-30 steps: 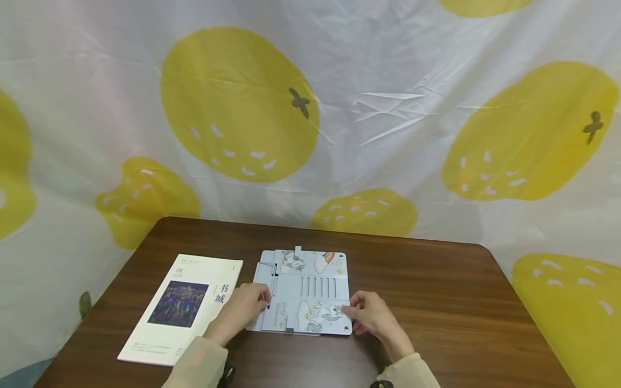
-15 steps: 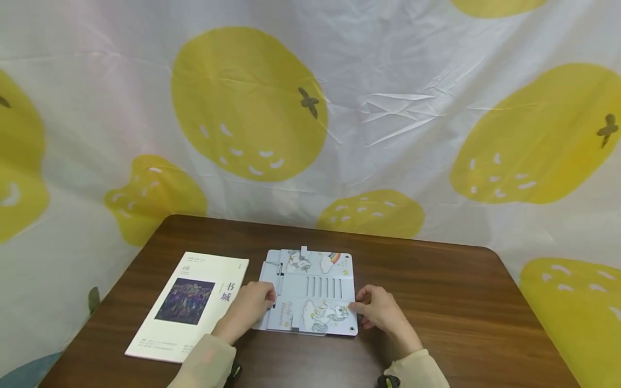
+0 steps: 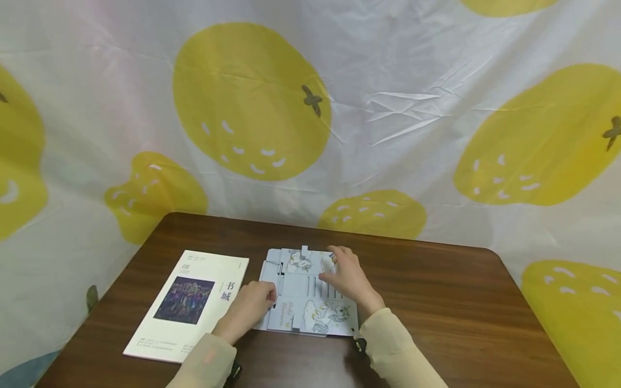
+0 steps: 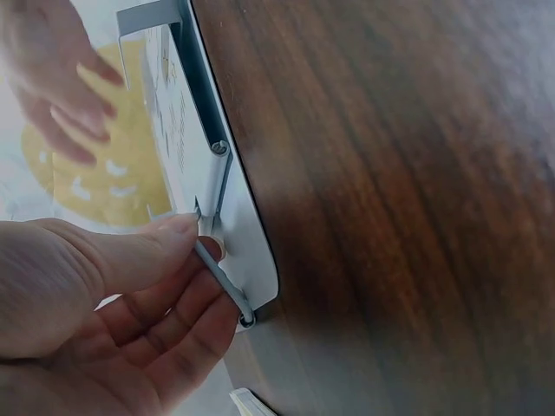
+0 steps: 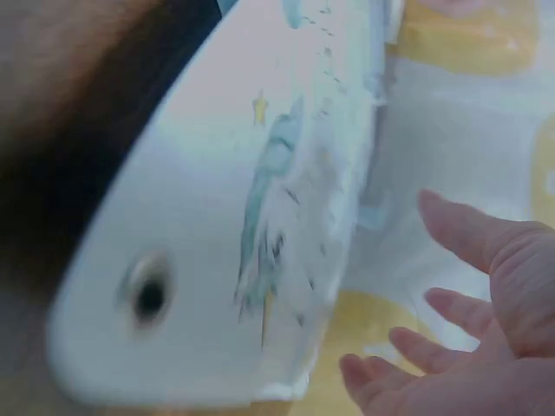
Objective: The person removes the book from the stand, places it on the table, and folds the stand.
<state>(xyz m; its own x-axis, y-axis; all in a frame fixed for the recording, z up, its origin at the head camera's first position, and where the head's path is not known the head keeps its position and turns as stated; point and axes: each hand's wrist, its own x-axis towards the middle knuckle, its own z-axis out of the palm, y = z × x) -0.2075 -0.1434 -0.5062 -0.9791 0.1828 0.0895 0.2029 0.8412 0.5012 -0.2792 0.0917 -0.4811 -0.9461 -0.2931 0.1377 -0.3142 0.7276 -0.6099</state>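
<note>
A pale, flat folding book stand (image 3: 330, 315) printed with unicorns, clouds and a rainbow lies on the table, slots in its middle. My left hand (image 3: 248, 306) is at its left edge. In the left wrist view, thumb and fingers pinch a thin grey metal wire leg (image 4: 225, 282), hinged at the stand's corner. My right hand (image 3: 350, 276) is spread over the stand's right part, hiding some of the slots and the rainbow. Seen from the right wrist, that hand (image 5: 486, 321) holds nothing, its fingers apart from the stand's printed panel (image 5: 199, 199).
To the left of the stand lies a cream-coloured magazine (image 3: 160, 337) with a dark picture on its cover; my left forearm overlaps its corner. The brown wooden table (image 3: 436, 302) ends at a fabric backdrop (image 3: 388, 151) with yellow fruit prints.
My right hand has left the stand's lower right edge and moved up and leftward over it, fingers spreading. The left hand stays at the left edge. The head view has shifted slightly.
</note>
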